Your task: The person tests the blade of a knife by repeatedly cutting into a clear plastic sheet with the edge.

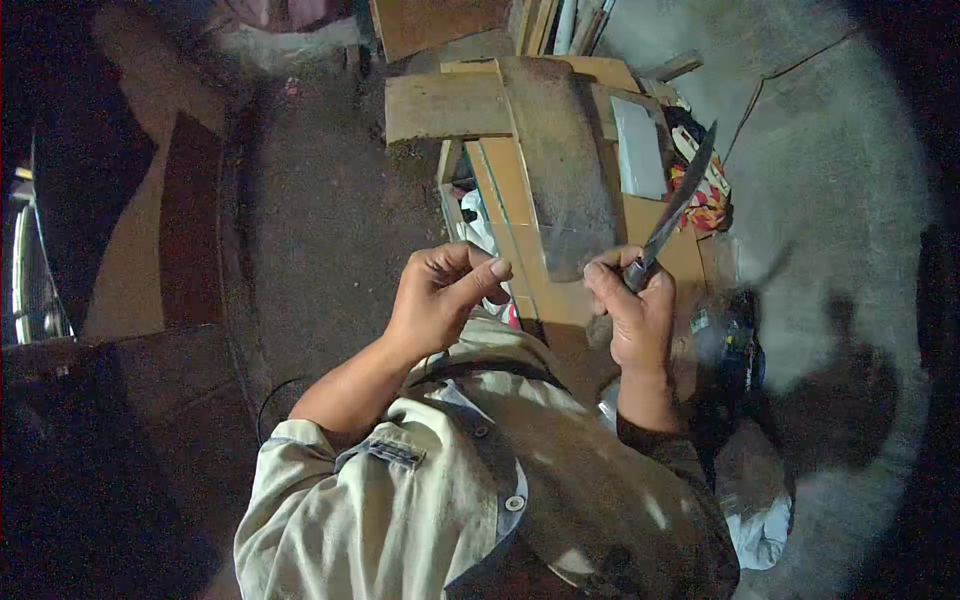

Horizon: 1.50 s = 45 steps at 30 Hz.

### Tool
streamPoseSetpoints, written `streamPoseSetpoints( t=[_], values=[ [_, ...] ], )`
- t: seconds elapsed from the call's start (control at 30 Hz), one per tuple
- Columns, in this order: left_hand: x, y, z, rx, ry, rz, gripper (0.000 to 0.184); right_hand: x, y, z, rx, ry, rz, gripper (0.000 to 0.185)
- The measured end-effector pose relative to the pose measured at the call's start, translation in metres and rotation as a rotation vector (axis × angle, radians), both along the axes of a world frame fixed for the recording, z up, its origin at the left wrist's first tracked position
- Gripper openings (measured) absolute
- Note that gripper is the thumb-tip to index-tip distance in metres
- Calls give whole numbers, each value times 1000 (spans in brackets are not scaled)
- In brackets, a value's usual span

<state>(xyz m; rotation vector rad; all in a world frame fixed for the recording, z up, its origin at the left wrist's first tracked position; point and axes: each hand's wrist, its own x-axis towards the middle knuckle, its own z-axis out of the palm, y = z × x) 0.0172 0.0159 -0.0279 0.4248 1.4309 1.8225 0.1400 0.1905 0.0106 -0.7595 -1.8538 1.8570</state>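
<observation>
**Knife raised in your right hand, left hand curled beside it**

Your right hand is clamped on the handle of a long, narrow knife with a dark grey metal blade. The blade slants up and away to the right, its tip well above your knuckles, and your thumb lies near the base of the handle. Your left hand is near the right one but apart from it, its fingers curled in and its thumb drawn up against them; you cannot tell from here whether anything thin is pinched between.

Beyond both hands lies a long, brown wooden plank with dark stains, resting across a wide, pale tan wooden board. To the plank's right is a flat, whitish rectangular sheet, and just beyond the blade sits a crumpled red, yellow and white patterned cloth. Your light beige, long-sleeved shirt with a pale round button fills the near part of the view. On the right, a dark shadow falls on a rough grey surface.
</observation>
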Motion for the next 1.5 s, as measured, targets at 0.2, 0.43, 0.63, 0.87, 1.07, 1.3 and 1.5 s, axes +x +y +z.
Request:
streamPoseSetpoints(
  t=[0.2,0.43,0.63,0.87,1.07,1.3,1.5],
  values=[
    [-2,-1,1,50,-6,-76,13,-4,4,3,42,-27,29,18],
    [-3,-2,0,76,-86,-64,13,-6,5,3,76,-51,66,19],
    [-5,-3,-1,-28,-51,-77,13,-9,2,5,98,-55,53,15],
    [-8,0,0,70,0,12,16,-8,0,-5,25,4,34,13],
    [-13,1,4,93,-12,80,12,-9,-7,-4,-5,15,14,14],
    [-12,0,7,76,-13,61,10,-7,-4,-10,-21,17,9,15],
    [-17,2,10,88,-46,8,10,-4,5,-11,11,-41,131,14]
  ],
)
